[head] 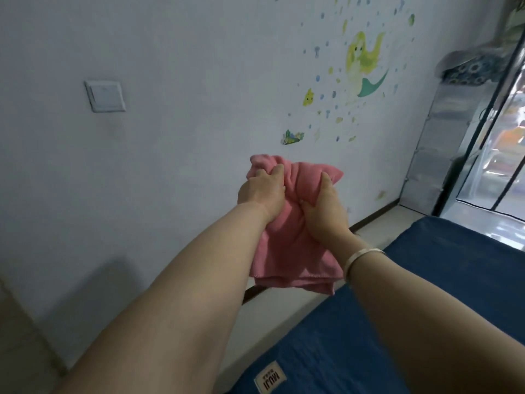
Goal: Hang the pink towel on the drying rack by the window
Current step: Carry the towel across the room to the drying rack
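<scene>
Both arms are reaching forward, bare. Left hand [262,191] and right hand [324,211] are clamping the bunched pink towel [287,251] together, side by side, in the air above the blue mattress [426,294] edge. A pale bangle [360,258] is sitting on the right wrist. The towel's soft folds are hiding the fingertips. Beyond, mermaid stickers [363,64] are dotting the white wall [170,52]; no rack can be made out.

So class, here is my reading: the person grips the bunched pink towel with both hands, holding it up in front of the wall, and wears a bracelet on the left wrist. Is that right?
Not quite. The head view shows the bracelet on the right wrist, not the left. The rest holds: the left hand and right hand both grip the bunched pink towel in front of the wall.
</scene>
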Action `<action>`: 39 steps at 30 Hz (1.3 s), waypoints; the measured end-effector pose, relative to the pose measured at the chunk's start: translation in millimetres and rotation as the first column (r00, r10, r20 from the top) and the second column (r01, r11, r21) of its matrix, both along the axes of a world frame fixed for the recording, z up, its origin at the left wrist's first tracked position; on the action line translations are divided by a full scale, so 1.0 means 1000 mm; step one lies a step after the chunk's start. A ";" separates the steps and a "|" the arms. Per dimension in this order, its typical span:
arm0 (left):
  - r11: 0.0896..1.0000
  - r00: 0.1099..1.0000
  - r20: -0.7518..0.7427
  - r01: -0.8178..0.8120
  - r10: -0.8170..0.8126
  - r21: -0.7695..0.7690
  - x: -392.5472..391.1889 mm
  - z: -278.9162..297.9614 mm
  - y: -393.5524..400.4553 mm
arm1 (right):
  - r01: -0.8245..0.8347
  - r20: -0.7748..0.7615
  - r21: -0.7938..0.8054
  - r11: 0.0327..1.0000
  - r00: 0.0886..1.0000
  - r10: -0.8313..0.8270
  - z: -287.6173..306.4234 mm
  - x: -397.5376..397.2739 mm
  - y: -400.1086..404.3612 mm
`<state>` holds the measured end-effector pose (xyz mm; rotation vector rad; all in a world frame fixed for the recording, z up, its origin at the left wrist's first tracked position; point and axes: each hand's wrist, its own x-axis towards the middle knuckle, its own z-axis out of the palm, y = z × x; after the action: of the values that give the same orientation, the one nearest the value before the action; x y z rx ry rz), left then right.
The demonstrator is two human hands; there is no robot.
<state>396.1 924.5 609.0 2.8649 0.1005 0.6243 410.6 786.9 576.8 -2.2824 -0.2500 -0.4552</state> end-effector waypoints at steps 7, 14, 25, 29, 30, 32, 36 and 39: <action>0.992 0.992 0.016 0.124 -0.125 0.029 0.098 -0.008 0.049 | 0.117 0.000 0.001 0.993 0.993 -0.117 -0.007 0.078 0.048; 0.947 0.948 -0.006 0.319 -0.319 0.034 0.198 -0.016 0.106 | 0.307 -0.016 0.018 0.951 0.952 -0.307 -0.013 0.146 0.111; 0.824 0.824 -0.026 0.565 -0.566 -0.027 0.328 -0.016 0.117 | 0.551 -0.057 -0.065 0.832 0.830 -0.555 -0.002 0.239 0.135; 0.780 0.779 -0.028 0.625 -0.626 -0.031 0.379 -0.018 0.088 | 0.603 -0.045 -0.057 0.796 0.795 -0.605 -0.007 0.283 0.111; 0.771 0.771 -0.019 0.636 -0.636 -0.023 0.394 -0.018 0.080 | 0.610 -0.039 -0.048 0.791 0.790 -0.612 -0.008 0.296 0.104; 0.759 0.759 -0.009 0.652 -0.652 -0.009 0.423 -0.016 0.063 | 0.630 -0.025 -0.036 0.775 0.775 -0.631 -0.009 0.321 0.088; 0.720 0.720 -0.015 0.694 -0.694 0.002 0.481 -0.002 0.014 | 0.674 -0.025 -0.029 0.738 0.737 -0.675 0.003 0.376 0.046; 0.705 0.705 0.030 0.709 -0.709 -0.007 0.519 0.006 -0.017 | 0.695 0.016 -0.047 0.718 0.719 -0.695 0.014 0.414 0.015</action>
<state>915.5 907.8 615.1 2.5521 -0.9605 0.4717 824.3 801.9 590.8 -2.3660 0.6505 -0.8307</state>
